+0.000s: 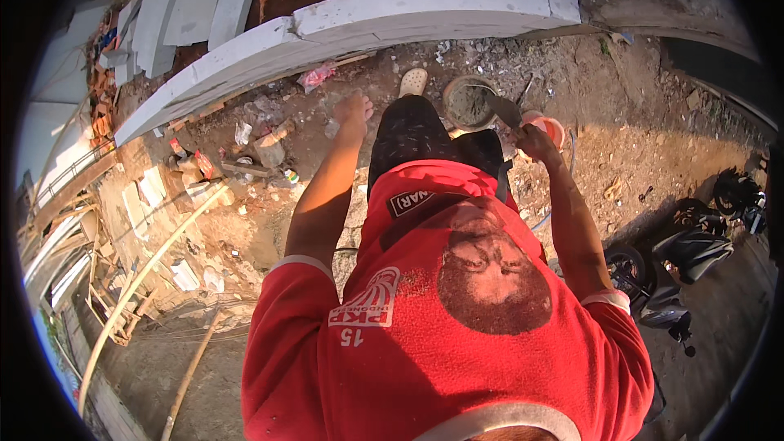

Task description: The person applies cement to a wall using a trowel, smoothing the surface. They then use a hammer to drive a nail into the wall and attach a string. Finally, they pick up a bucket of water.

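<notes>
Tub (448, 100): round, thick-rimmed, set on rough brown ground (629, 147); filled in part with grey, lumpy mortar (469, 104).

Trowel (504, 109): flat, dark blade, held over the tub's right rim. Its handle was clasped in the right hand (535, 144) and mostly concealed by the fingers; whether the mortar was touched by the blade could not be told.

Left hand (354, 110): held well apart, to the left of the tub, with fingers loosely bent. The palm was turned from view; whether anything was gripped could not be told.

Bucket (553, 126): orange-red, round-mouthed, placed just right of the tub, partly covered by the right hand.

Clog (414, 82): cream, pierced with holes, seen near the tub on its left.

Wall (425, 12): low, of pale, smooth blocks, laid beyond the tub and bowed by the lens.

Wrapper (317, 76): pink, crumpled, dropped left of the tub.

Shirt (408, 253): red cloth, printed, nearer than the tub; cut off below.

Motorbike (690, 257): far right of the tub, darkened by shadow, its outline hard to make out.
</notes>
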